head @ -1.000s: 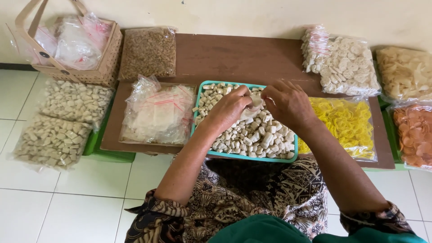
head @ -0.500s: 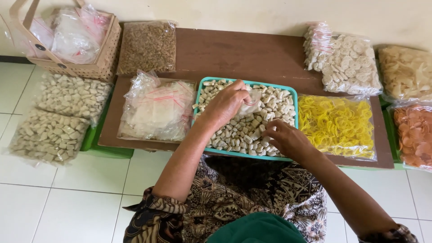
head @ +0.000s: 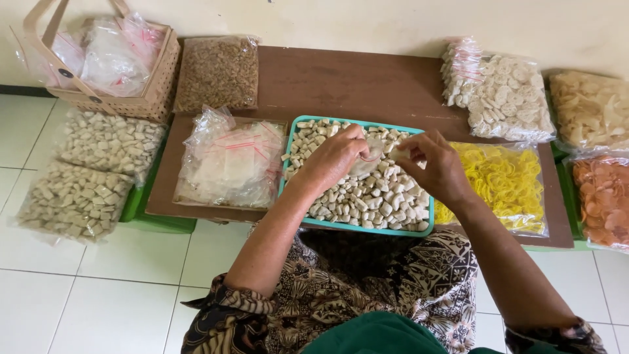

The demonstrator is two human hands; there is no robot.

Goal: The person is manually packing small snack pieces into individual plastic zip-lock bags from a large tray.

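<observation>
- Head camera: we hold a small clear bag (head: 368,159) between both hands above the teal tray (head: 357,226) of pale crackers (head: 373,196).
- Our left hand (head: 337,157) pinches the bag's edge with closed fingers.
- Our right hand (head: 436,167) grips its other side, fingers curled.
- A pile of empty bags (head: 226,157) lies just left of the tray; yellow crackers (head: 504,183) lie right.

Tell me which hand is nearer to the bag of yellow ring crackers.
Right. The right hand is over the teal tray's right part, just beside the yellow ring crackers bag. The left hand is over the tray's middle, farther away, pinching a small clear plastic bag.
</observation>
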